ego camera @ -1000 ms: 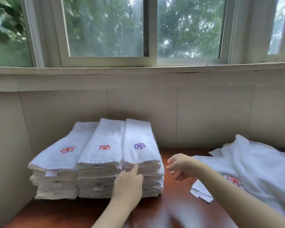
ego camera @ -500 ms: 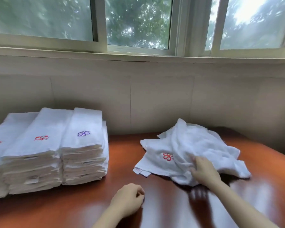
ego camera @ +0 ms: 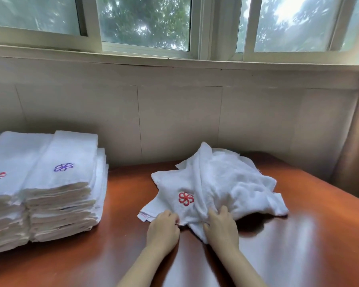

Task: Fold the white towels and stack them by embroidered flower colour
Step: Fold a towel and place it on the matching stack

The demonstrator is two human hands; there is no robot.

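Head view: the camera is looking down on a glossy brown worktop [ego camera: 298, 245] that is standing under a window [ego camera: 145, 21].
Towel: a white towel [ego camera: 226, 179] is lying unfolded and crumpled right of the worktop's middle, well apart from the folded piles. Its red flower [ego camera: 186, 198] is facing up near the front edge.
Left grip: the left grip [ego camera: 163, 228] is curling its fingers onto the towel's near hem, just below and left of the flower, and is pinching that edge.
Right grip: the right grip [ego camera: 221, 224] is digging curled fingers into a bunched fold at the towel's front, just beside the left grip. The cloth is hiding its fingertips.
Purple stack: the purple stack [ego camera: 64, 193] of folded towels is sitting at the left of the worktop, with a purple flower [ego camera: 63, 167] showing on top.
Red stack: the red stack [ego camera: 6, 162] is touching the purple stack's left side. The frame edge is cutting part of it off.
Wall: a pale panelled wall [ego camera: 174, 121] is running behind the worktop.
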